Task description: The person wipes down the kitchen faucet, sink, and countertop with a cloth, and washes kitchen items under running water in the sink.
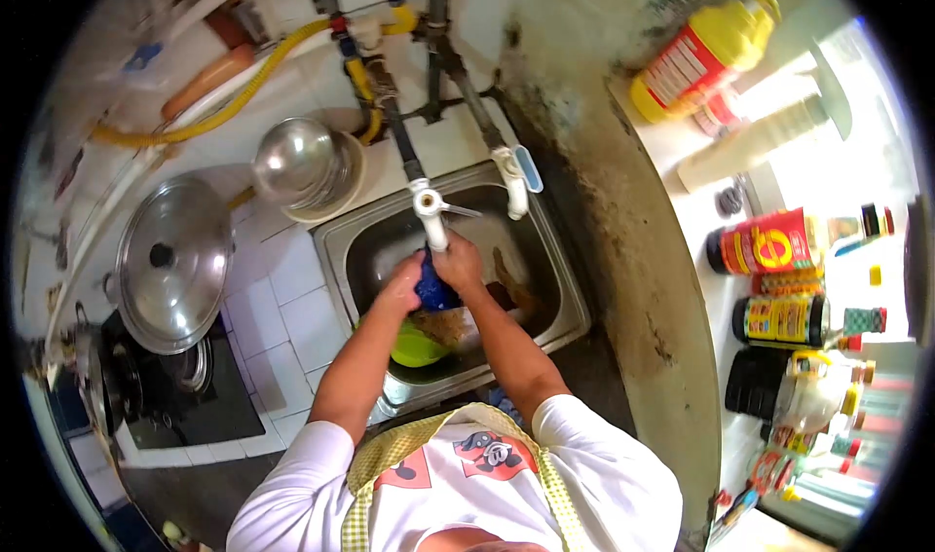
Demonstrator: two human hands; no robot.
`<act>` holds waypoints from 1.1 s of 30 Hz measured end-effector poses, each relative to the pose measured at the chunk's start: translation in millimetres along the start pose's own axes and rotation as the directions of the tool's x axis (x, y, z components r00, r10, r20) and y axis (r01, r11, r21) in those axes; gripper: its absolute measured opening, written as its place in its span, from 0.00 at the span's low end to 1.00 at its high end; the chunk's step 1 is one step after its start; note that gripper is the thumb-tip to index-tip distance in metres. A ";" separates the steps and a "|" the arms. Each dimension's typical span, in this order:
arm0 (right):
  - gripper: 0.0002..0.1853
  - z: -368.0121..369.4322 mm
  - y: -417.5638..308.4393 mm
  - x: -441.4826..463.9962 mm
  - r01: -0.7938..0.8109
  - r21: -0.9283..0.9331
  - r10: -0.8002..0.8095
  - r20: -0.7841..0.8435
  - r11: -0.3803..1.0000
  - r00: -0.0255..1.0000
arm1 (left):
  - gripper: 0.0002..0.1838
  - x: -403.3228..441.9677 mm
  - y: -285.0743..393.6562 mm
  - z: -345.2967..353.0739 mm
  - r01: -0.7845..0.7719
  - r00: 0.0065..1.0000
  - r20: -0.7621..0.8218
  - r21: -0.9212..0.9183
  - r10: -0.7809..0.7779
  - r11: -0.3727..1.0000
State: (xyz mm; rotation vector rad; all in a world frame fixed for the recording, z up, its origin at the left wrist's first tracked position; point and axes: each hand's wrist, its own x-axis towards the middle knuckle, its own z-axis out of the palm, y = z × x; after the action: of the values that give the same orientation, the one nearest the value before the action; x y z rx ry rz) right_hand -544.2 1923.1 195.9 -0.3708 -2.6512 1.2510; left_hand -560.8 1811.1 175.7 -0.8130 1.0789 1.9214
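In the sink, under a white tap, my two hands are close together around a dark blue cloth. My left hand closes on the cloth's left side. My right hand grips it from the right, just below the spout. Part of the cloth and most of the fingertips are hidden. A bright green bowl sits low in the sink near my left forearm. Brown pieces, whose kind I cannot make out, lie beside the bowl and along the sink's right side.
Stacked metal bowls stand behind the sink at left. A large lidded pot rests by the black stove. A second tap hangs at the sink's back right. Bottles, including a yellow jug, line the right ledge.
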 end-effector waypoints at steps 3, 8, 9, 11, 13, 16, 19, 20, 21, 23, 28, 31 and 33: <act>0.18 -20.1 27.2 -0.3 -0.380 0.350 0.303 0.255 0.856 0.918 | 0.26 -18.0 33.7 -7.7 -0.205 0.956 -0.137 0.328 0.261 0.922; 0.27 -80.6 14.3 1.3 0.116 -0.136 -0.025 0.541 0.984 0.841 | 0.22 -44.9 68.5 -25.6 -0.413 0.906 0.013 0.242 0.422 0.878; 0.30 -90.4 1.3 2.3 0.140 -0.282 0.059 0.595 0.949 0.801 | 0.22 -54.6 68.0 -21.2 -0.412 0.905 -0.006 0.246 0.426 0.878; 0.33 -84.5 -1.3 -2.4 0.180 -0.415 0.144 0.638 0.892 0.757 | 0.18 -75.1 64.2 2.0 -0.357 0.934 0.042 0.020 0.356 0.934; 0.36 -64.7 15.6 -12.5 0.424 -0.340 -0.284 0.390 0.840 0.876 | 0.17 -83.6 48.6 20.2 -0.334 0.934 0.104 -0.085 0.341 0.939; 0.32 -18.7 22.7 -21.0 0.436 0.117 -0.449 0.335 0.892 0.829 | 0.16 -77.6 21.7 27.1 -0.209 0.924 0.275 -0.219 0.266 0.953; 0.23 5.9 55.2 -19.3 0.131 0.192 -0.184 0.289 0.973 0.940 | 0.15 -86.0 29.9 27.0 -0.311 0.931 0.120 -0.236 0.346 0.920; 0.23 5.0 62.0 -16.3 -0.050 0.182 -0.006 0.292 0.982 0.956 | 0.14 -90.9 34.6 23.0 -0.388 0.917 -0.004 -0.247 0.400 0.888; 0.23 2.5 69.8 -12.5 -0.039 0.187 -0.020 0.305 0.982 0.952 | 0.15 -82.4 41.8 0.3 -0.364 0.931 -0.042 -0.203 0.364 0.909; 0.18 -5.8 64.9 1.8 -0.200 0.043 0.196 0.087 0.979 0.977 | 0.22 -85.1 47.3 -12.2 -0.296 0.939 -0.186 -0.013 0.289 0.955; 0.13 -0.9 -8.3 -27.3 0.121 0.104 -0.137 0.162 0.987 0.977 | 0.34 -57.7 23.8 -7.2 0.293 0.956 0.044 -0.127 -0.290 0.948; 0.08 -14.7 -41.0 -68.1 0.205 0.236 -0.254 0.203 0.950 0.946 | 0.19 -23.2 9.0 -16.3 0.242 0.953 0.238 -0.218 -0.189 0.945; 0.09 -35.8 -50.2 -81.5 0.026 0.370 -0.152 0.316 0.929 0.937 | 0.12 -25.4 4.6 -20.3 0.229 0.964 0.166 -0.124 -0.207 0.966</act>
State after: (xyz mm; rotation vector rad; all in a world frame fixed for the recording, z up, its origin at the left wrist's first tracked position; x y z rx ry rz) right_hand -464.2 1893.8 252.3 0.0316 -2.5746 1.8733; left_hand -548.9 1783.6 189.2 -0.8133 0.7350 1.8534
